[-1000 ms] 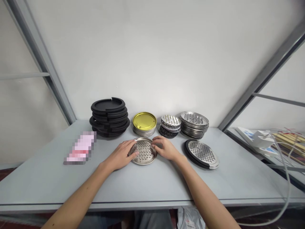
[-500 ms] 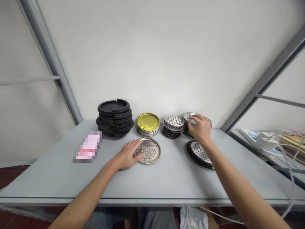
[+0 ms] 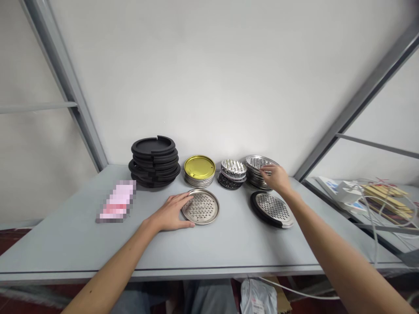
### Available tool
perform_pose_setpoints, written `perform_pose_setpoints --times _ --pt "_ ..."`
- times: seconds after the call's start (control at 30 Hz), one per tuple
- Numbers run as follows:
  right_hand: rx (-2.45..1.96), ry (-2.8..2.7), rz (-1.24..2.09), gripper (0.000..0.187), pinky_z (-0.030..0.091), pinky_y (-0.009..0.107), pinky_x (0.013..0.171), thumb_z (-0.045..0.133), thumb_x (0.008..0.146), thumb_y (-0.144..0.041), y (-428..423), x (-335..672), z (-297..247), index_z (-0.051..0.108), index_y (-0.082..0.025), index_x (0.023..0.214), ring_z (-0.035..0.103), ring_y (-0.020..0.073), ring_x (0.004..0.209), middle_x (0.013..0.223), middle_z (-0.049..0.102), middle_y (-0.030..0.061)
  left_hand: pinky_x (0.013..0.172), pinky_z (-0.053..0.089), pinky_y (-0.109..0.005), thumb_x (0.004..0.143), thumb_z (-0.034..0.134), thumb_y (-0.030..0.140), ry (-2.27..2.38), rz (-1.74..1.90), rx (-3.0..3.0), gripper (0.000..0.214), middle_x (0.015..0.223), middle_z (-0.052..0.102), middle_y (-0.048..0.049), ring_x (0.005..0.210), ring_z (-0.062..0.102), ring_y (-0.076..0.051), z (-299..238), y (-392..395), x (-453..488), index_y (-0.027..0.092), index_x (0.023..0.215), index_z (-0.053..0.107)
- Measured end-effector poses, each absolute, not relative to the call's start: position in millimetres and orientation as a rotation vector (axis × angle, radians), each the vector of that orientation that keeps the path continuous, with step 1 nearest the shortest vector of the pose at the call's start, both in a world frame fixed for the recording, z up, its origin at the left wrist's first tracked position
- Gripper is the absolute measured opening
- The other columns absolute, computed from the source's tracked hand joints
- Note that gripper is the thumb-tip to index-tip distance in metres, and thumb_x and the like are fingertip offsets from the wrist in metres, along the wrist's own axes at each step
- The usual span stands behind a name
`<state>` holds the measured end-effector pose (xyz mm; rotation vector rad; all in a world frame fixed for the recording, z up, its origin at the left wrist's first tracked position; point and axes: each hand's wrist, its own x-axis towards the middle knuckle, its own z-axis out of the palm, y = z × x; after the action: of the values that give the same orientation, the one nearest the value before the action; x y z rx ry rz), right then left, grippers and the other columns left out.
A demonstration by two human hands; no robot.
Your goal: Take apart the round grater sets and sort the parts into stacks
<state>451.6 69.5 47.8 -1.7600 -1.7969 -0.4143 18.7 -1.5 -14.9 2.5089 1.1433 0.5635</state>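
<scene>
My left hand (image 3: 173, 212) lies on the table with its fingers apart. Its fingertips touch the left edge of a round metal grater disc (image 3: 202, 207). At the right, my right hand (image 3: 278, 179) is over the front right rim of a stack of metal grater discs (image 3: 257, 162). Its thumb and fingers are bent close together, and no object shows between them. Below that hand rests another slotted grater disc (image 3: 272, 206), set partly in a black ring (image 3: 260, 213).
At the back left stand stacked black rings (image 3: 153, 161). Beside them are a gold-topped stack of discs (image 3: 199, 167) and smaller spiked grater discs (image 3: 233, 168). A blurred pink item (image 3: 118, 200) lies at the left. White cables (image 3: 369, 213) hang at the right.
My right hand has shifted toward the right rim of the disc stack, uncovering more of its top. My left thumb has moved off the disc to its front edge. The view has turned slightly right.
</scene>
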Motion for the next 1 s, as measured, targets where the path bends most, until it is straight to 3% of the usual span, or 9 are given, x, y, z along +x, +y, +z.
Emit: perform_pose_setpoints --times 0.2,0.4,0.63,1.0 --pt "-1.747 -1.781 -0.347 0.02 0.051 0.037 0.085 0.061 0.08 -0.028 73.5 454.3 53.9 0.077 -0.017 0.084 0.068 0.0259 0.094 0.099 0.074 0.0096 0.113 0.03 -0.048 0.07 0.074 0.058 1.117 0.57 2.479 0.093 0.151 0.038 -0.0103 0.137 0.035 -0.033 -17.0 0.9 16.4 0.023 0.147 0.035" --pt "-1.617 -1.974 -0.631 0.025 0.051 0.038 0.081 0.053 0.087 -0.027 68.0 449.7 60.7 0.077 -0.022 0.086 0.066 0.0266 0.093 0.098 0.074 0.0075 0.113 0.029 -0.047 0.067 0.075 0.059 1.122 0.567 2.429 0.095 0.15 0.04 -0.0095 0.137 0.035 -0.035 -16.8 1.6 16.8 0.023 0.146 0.037" --pt "-1.451 -2.007 -0.801 0.028 0.05 0.038 0.082 0.047 0.089 -0.019 68.8 445.8 53.5 0.075 -0.017 0.085 0.063 0.0256 0.093 0.095 0.074 0.0095 0.109 0.032 -0.05 0.065 0.078 0.054 1.152 0.572 2.363 0.11 0.15 0.04 -0.0103 0.134 0.036 -0.038 -16.3 -0.1 17.1 0.026 0.152 0.018" --pt "-1.012 -1.609 -0.78 0.013 0.053 0.042 0.086 0.059 0.086 -0.02 38.5 404.2 64.2 0.072 -0.022 0.083 0.066 0.0234 0.09 0.09 0.074 0.0065 0.109 0.028 -0.052 0.068 0.078 0.049 1.117 0.573 2.36 0.113 0.146 0.045 -0.0109 0.135 0.035 -0.038 -18.1 0.3 18.3 0.026 0.153 0.008"
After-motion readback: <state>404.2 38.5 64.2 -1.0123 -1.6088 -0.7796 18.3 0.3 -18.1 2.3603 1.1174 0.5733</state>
